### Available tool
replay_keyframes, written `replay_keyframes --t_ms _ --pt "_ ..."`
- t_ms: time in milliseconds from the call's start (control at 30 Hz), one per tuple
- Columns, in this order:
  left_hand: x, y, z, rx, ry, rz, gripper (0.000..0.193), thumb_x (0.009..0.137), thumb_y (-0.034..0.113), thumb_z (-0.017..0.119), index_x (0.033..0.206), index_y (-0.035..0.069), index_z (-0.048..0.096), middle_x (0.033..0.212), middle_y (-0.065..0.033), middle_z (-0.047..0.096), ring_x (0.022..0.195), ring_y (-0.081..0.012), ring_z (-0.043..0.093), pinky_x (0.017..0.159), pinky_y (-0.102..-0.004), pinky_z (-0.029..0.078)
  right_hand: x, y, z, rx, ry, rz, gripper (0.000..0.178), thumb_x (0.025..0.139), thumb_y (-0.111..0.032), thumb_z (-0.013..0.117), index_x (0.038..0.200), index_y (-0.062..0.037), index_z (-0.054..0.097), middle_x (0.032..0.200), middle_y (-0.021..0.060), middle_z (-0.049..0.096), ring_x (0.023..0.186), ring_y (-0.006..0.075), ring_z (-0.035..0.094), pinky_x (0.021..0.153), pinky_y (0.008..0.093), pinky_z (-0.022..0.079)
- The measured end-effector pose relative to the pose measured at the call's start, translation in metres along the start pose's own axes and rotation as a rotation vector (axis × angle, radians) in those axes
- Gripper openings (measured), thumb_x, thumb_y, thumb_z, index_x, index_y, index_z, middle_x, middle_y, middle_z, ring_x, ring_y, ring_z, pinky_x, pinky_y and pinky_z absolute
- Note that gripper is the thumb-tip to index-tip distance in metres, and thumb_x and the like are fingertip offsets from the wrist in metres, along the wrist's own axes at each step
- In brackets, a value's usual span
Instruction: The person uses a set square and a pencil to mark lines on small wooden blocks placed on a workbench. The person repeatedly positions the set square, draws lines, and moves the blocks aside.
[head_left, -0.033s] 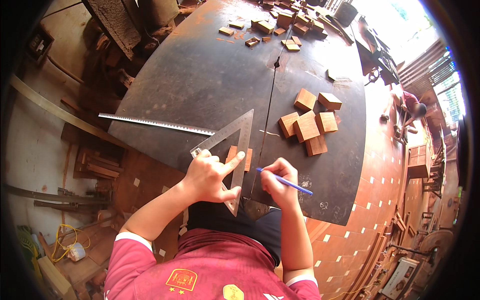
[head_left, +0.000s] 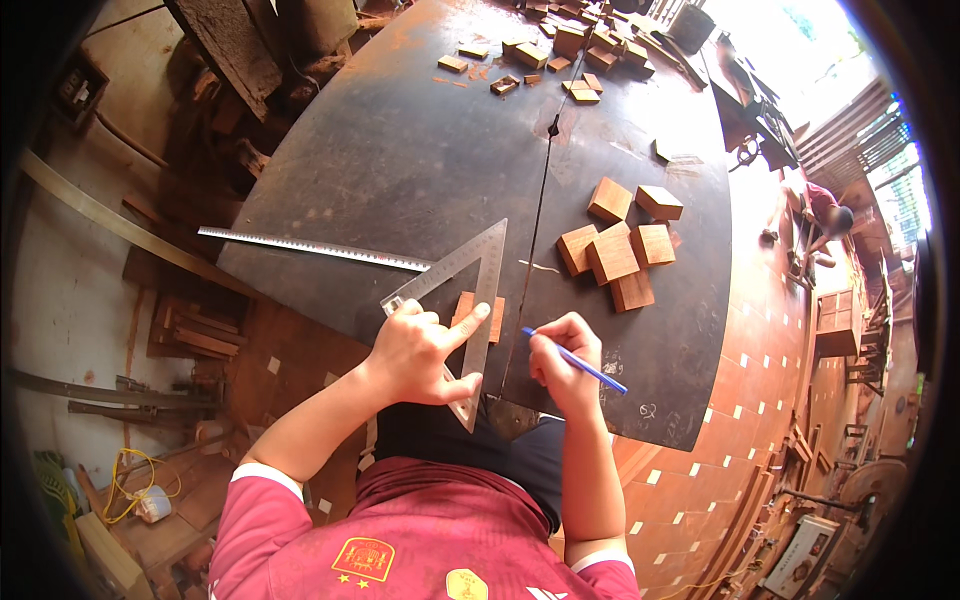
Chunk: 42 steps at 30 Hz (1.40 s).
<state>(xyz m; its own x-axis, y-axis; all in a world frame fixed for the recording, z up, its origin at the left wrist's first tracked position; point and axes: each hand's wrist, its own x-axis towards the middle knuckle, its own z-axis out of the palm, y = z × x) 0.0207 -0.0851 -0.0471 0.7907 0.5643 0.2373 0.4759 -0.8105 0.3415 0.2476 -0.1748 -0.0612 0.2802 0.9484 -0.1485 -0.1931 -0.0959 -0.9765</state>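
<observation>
My left hand presses a clear triangular set square down, its index finger and thumb stretched out onto it. Beneath the set square lies a small reddish-brown wooden block, partly covered by it and my fingertip. In my right hand is a blue pen, pinched in a writing grip just right of the block, its end apart from the wood. A long metal ruler lies on the table to the left, its right end meeting the set square.
Several square wooden blocks sit in a cluster on the right of the dark table. More wood pieces are heaped at the far end. A seam runs along the tabletop. Another person is bent over at the far right.
My right hand has shifted slightly right with the pen, away from the block. My left hand, the set square and the block stay where they were.
</observation>
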Motion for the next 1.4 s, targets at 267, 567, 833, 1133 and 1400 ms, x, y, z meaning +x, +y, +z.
replay_keyframes --t_ms 267,567,833,1133,1400 --pt "-0.007 -0.009 -0.019 0.011 0.246 0.018 0.081 0.063 0.048 0.083 0.132 0.006 0.074 0.057 -0.0019 0.053 0.057 -0.0211 0.055 0.072 -0.0361 0.041 0.015 0.015 -0.007 -0.328 0.102 -0.319 0.012 0.106 -0.012 0.067 0.112 -0.0015 0.07 0.084 0.0083 0.076 0.071 0.0129 0.071 0.063 0.0254 0.054" --pt "-0.055 -0.039 -0.03 0.021 0.348 -0.12 0.075 0.068 0.049 0.079 0.13 0.006 0.076 0.055 -0.0009 0.047 0.053 -0.0216 0.051 0.072 -0.0362 0.041 0.034 -0.002 0.015 -0.96 -0.233 -0.625 0.071 0.073 -0.022 0.094 0.134 -0.0066 0.062 0.126 0.0146 0.068 0.122 0.0381 0.062 0.107 0.0479 0.048" --pt "-0.05 -0.037 -0.019 -0.021 0.359 -0.08 0.072 0.072 0.053 0.079 0.127 0.007 0.077 0.056 -0.0015 0.049 0.056 -0.022 0.052 0.072 -0.037 0.041 0.033 0.002 0.009 -0.717 -0.115 -0.498 0.064 0.078 -0.024 0.094 0.13 -0.0029 0.063 0.117 0.0181 0.069 0.108 0.0341 0.069 0.094 0.0433 0.055" --pt "-0.029 -0.033 -0.006 -0.03 0.348 -0.04 0.068 0.073 0.051 0.079 0.126 0.008 0.077 0.055 -0.001 0.051 0.055 -0.0212 0.051 0.073 -0.036 0.04 0.04 -0.011 -0.004 -0.605 0.046 -0.285 0.027 0.095 -0.021 0.082 0.106 0.0005 0.072 0.082 0.0114 0.077 0.07 0.0124 0.071 0.069 0.0294 0.057" --pt "-0.01 -0.028 0.016 -0.047 0.369 -0.008 0.066 0.073 0.047 0.078 0.126 0.007 0.077 0.056 -0.0013 0.053 0.055 -0.0214 0.052 0.072 -0.0363 0.04 0.037 0.004 -0.017 -0.721 0.159 -0.57 0.011 0.098 -0.01 0.072 0.092 -0.0015 0.073 0.075 0.0157 0.068 0.069 0.0315 0.067 0.065 0.0383 0.054"
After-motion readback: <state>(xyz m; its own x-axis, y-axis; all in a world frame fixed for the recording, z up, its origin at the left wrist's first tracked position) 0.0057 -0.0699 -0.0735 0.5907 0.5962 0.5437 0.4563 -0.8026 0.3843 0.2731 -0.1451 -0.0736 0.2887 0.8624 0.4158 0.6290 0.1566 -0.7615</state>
